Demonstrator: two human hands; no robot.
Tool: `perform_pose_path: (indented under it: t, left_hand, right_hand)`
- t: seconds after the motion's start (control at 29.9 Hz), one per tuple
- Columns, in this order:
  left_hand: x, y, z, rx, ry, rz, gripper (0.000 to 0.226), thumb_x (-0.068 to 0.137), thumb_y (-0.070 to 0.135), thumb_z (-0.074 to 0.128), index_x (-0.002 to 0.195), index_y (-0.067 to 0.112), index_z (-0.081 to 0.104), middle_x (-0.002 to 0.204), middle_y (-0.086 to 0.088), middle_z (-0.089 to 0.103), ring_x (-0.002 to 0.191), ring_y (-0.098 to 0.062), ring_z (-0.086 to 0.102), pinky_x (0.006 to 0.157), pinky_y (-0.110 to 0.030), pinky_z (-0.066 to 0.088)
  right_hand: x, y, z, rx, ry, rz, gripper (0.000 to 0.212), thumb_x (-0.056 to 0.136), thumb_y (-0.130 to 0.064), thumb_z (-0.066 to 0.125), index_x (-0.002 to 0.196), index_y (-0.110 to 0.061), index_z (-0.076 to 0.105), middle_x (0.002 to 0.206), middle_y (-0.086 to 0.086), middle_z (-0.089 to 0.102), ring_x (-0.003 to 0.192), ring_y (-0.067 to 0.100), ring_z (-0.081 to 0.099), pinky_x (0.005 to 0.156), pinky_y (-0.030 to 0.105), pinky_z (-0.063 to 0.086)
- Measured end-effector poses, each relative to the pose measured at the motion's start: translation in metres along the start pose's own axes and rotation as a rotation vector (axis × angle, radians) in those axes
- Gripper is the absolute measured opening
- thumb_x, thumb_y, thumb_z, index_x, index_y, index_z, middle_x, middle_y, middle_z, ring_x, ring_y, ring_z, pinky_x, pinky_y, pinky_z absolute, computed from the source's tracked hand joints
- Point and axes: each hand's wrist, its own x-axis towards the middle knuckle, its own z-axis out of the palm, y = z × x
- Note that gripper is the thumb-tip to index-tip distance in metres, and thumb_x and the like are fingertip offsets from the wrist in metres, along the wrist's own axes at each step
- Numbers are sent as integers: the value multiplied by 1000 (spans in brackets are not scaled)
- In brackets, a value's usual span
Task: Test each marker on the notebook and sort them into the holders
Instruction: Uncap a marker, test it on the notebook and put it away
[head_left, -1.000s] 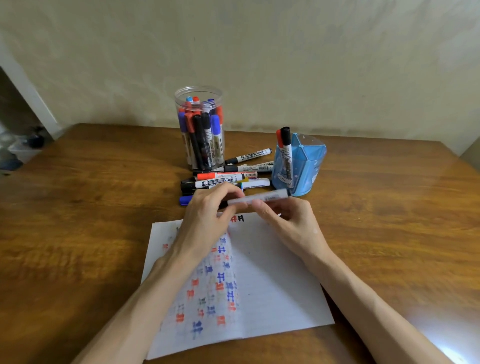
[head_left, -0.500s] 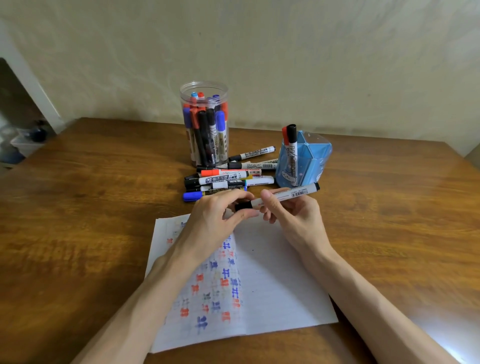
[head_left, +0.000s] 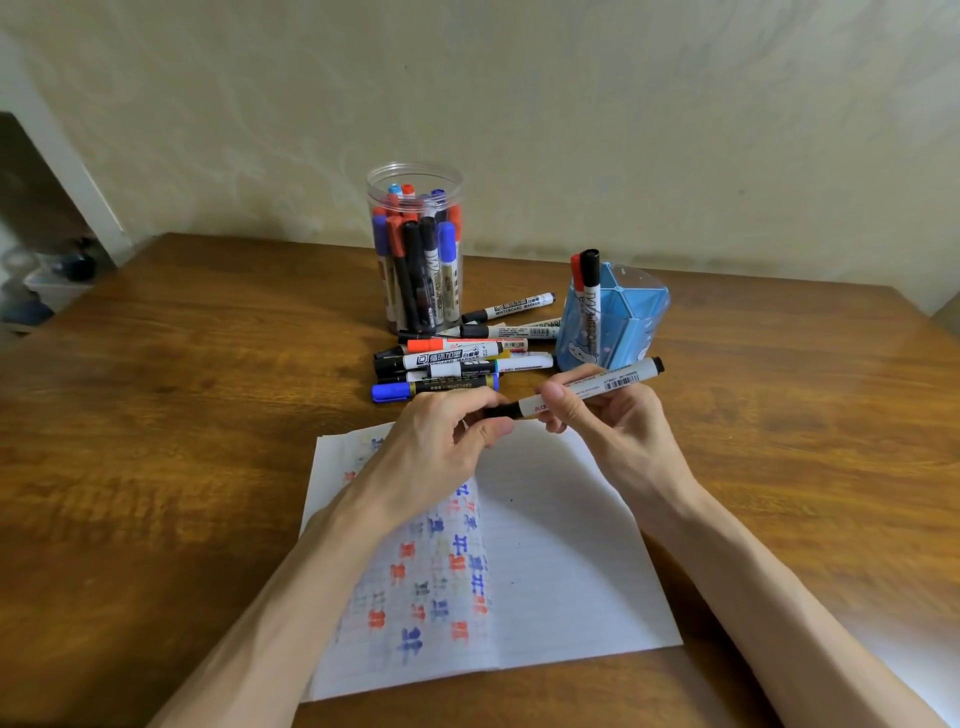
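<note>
Above the open notebook (head_left: 545, 561) I hold a white marker with a black cap (head_left: 608, 385), tilted up to the right. My right hand (head_left: 602, 421) grips its barrel. My left hand (head_left: 441, 441) pinches the black cap end between thumb and fingers. The notebook's left page carries several red and blue test marks. A pile of loose markers (head_left: 457, 358) lies just beyond my hands. Behind it stands a clear round holder (head_left: 415, 249) packed with markers. To the right, a blue holder (head_left: 618, 317) has a red and a black marker standing in it.
The brown wooden table (head_left: 182, 415) runs back to a beige wall. A doorway with a plastic box (head_left: 52, 291) on the floor shows at the far left. The table's right corner lies at the frame's right edge.
The marker went from level and blurred to tilted, its far end raised toward the blue holder. My left hand now pinches the cap end. The camera view shifted slightly.
</note>
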Motion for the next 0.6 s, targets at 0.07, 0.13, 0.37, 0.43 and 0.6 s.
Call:
perform_pose_path:
  t: [0.07,0.13,0.37,0.43,0.6]
  left_hand:
    - [-1,1,-1,-48,7,1,15,100,27,65,109,20,75,82,6,70,81,-15,66,71,-37,54]
    - [-1,1,-1,-95,40,18,18,97,27,70,112,21,76,85,9,73,82,-15,67,67,-27,53]
    - [-3,5,0,-140,72,44,35,86,50,72,107,22,76,82,6,71,72,-15,64,62,-29,51]
    - [-3,5,2,-86,76,65,30,91,46,66,106,21,74,79,7,69,75,-16,66,67,-36,54]
    - [-2,0,6,148,126,161,24,98,37,65,110,18,72,91,9,70,84,-8,66,70,-33,54]
  right_hand:
    - [0,-1,-1,-6,-3,-5,23,98,-23,69,97,0,73,81,9,72,77,21,68,74,30,58]
    - [-1,-2,0,14,-3,12,25,99,-24,67,96,0,72,79,11,71,75,22,67,73,31,57]
    - [-3,-3,12,206,94,163,32,98,-32,68,91,-1,73,67,10,61,59,16,52,55,25,44]
    - [-3,-2,13,237,81,179,30,98,-31,70,90,-3,74,69,10,60,61,16,52,55,26,43]
    - [-4,3,20,203,147,215,48,92,-40,75,91,8,72,69,8,63,61,16,54,59,28,45]
